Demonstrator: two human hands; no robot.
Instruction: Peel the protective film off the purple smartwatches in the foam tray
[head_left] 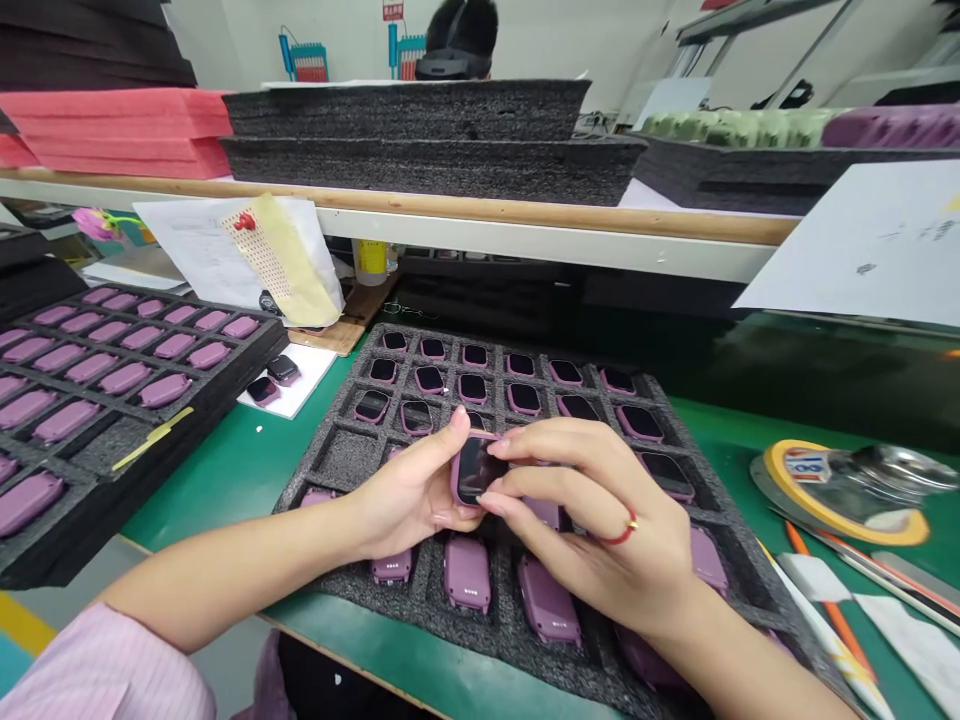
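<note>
Above the near part of a black foam tray (pixel 330 420), my left hand (pixel 409 490) holds a purple smartwatch body (pixel 474 470) between thumb and fingers, its dark screen facing up. My right hand (pixel 592 500), wearing a red cord ring, reaches in from the right. Its fingertips touch the screen's right edge, with thumb and middle finger pinched close together. Whatever lies in that pinch is hidden or too small to see. More watch bodies fill the tray's cells: far rows show dark screens, while near ones such as this purple case (pixel 466 572) lie back side up.
Left stands another foam tray (pixel 172 425) of purple cases. Two watches (pixel 283 369) rest on white paper beyond it. At right are a yellow tape roll (pixel 795 455), an orange stick (pixel 851 635) and tweezers. A shelf (pixel 525 232) bearing foam stacks crosses ahead; behind it shows a person's head.
</note>
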